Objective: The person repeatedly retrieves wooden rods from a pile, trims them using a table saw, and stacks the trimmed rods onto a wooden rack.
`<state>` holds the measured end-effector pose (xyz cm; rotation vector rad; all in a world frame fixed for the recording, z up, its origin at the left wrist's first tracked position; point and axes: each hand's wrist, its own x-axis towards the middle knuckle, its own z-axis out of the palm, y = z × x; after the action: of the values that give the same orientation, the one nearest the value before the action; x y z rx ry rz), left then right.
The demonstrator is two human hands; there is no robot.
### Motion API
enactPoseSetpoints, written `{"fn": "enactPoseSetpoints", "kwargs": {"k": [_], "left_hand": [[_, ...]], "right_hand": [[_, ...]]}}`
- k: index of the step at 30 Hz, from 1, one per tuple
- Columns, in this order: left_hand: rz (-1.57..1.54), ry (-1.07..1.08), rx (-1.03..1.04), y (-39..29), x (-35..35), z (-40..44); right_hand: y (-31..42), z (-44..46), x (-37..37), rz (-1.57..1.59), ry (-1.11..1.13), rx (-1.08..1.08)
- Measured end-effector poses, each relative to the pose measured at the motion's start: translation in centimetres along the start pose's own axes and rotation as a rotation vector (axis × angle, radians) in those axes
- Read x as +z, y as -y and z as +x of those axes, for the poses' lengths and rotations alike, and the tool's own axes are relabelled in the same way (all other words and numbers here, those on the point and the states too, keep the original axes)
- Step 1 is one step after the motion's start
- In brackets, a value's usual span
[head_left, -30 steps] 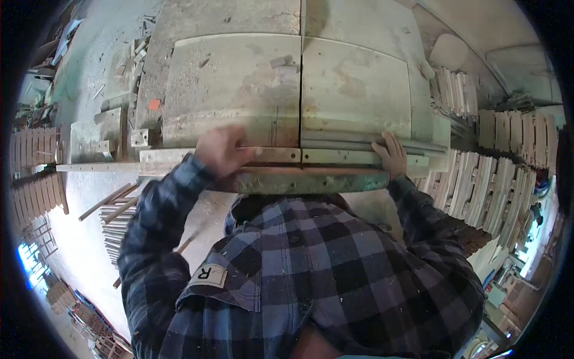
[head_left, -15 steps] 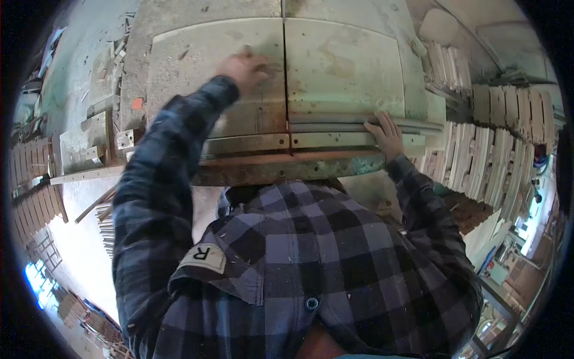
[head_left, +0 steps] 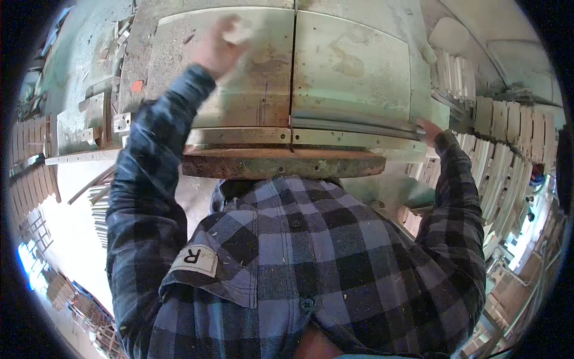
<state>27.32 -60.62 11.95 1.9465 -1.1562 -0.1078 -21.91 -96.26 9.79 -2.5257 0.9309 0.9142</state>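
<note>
My left hand (head_left: 220, 49) is raised above the left tabletop panel (head_left: 248, 66), its thumb and fingers apart and slightly blurred, with nothing clear between them. Over at the right, my right hand (head_left: 429, 131) is closed around the right end of the long grey strips (head_left: 359, 126). These strips lie across the right panel (head_left: 353, 66), just behind a pale rail with holes (head_left: 341, 139). A worn, curved wooden board (head_left: 284, 166) stands along the near edge, in front of my torso.
An orange piece (head_left: 137, 86) and wooden offcuts (head_left: 122, 30) lie at the left. A long pale batten (head_left: 81, 157) extends to the left. Stacks of wooden slats (head_left: 493, 173) stand at the right, and more slatted stacks (head_left: 30, 194) are at the far left.
My left hand moved from the near rail up over the left panel, then farther left. My right hand slid right from on top of the grey strips to their right end.
</note>
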Motion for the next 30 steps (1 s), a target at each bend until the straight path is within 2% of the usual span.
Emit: {"fn": "enactPoseSetpoints", "kwargs": {"k": [1, 2, 3, 5, 6, 8, 11, 12, 15, 18, 20, 23, 25, 27, 30], "left_hand": [[-0.183, 0.092, -0.069, -1.1, 1.3, -1.4], [-0.21, 0.246, -0.129, -1.8, 1.9, -2.4], [-0.18, 0.278, -0.049, -2.4, 2.6, -3.6], [-0.115, 0.384, 0.057, -3.9, 2.7, -5.3], [-0.083, 0.467, 0.078, -4.6, 2.4, -5.8], [-0.017, 0.406, 0.208, -5.0, 2.1, -6.7], [0.004, 0.471, 0.123, -7.1, 0.3, -7.2], [0.133, 0.493, 0.155, -7.1, -0.4, -7.3], [0.492, 0.583, 0.013, -5.0, -1.2, -8.2], [0.543, 0.566, -0.101, -2.7, -4.9, -9.9], [0.517, 0.46, -0.163, -0.6, -6.6, -11.2], [0.531, 0.369, -0.213, 1.8, -8.4, -12.6], [0.538, 0.241, -0.191, 2.7, -9.3, -13.5], [0.482, 0.23, -0.238, 2.9, -9.6, -14.0], [0.485, 0.208, -0.216, 3.3, -9.3, -14.4]], "right_hand": [[0.6, 0.1, -0.8, 0.006, 0.105, 0.026], [1.9, 0.1, -2.1, 0.008, 0.208, 0.047], [3.3, 0.3, -3.5, 0.005, 0.312, 0.06], [5.7, 0.4, -4.7, -0.278, 0.395, 0.025], [7.0, 0.2, -5.4, -0.184, 0.4, -0.022], [9.8, -0.2, -6.2, -0.059, 0.391, -0.126], [13.4, 1.0, -5.2, 0.007, 0.264, -0.376], [17.3, 0.5, -5.3, 0.043, 0.234, -0.413], [25.6, 1.8, -4.5, 0.16, 0.269, -0.572], [31.0, 3.9, -2.5, 0.462, 0.242, -0.617], [34.8, 3.6, -2.3, 0.663, 0.209, -0.658], [37.8, 3.6, -1.7, 0.517, 0.051, -0.733], [39.1, 2.7, -2.7, 0.281, -0.181, -0.851], [39.7, 2.4, -3.2, 0.032, -0.355, -0.945], [38.0, 2.0, -3.4, 0.108, -0.265, -0.817]]}}
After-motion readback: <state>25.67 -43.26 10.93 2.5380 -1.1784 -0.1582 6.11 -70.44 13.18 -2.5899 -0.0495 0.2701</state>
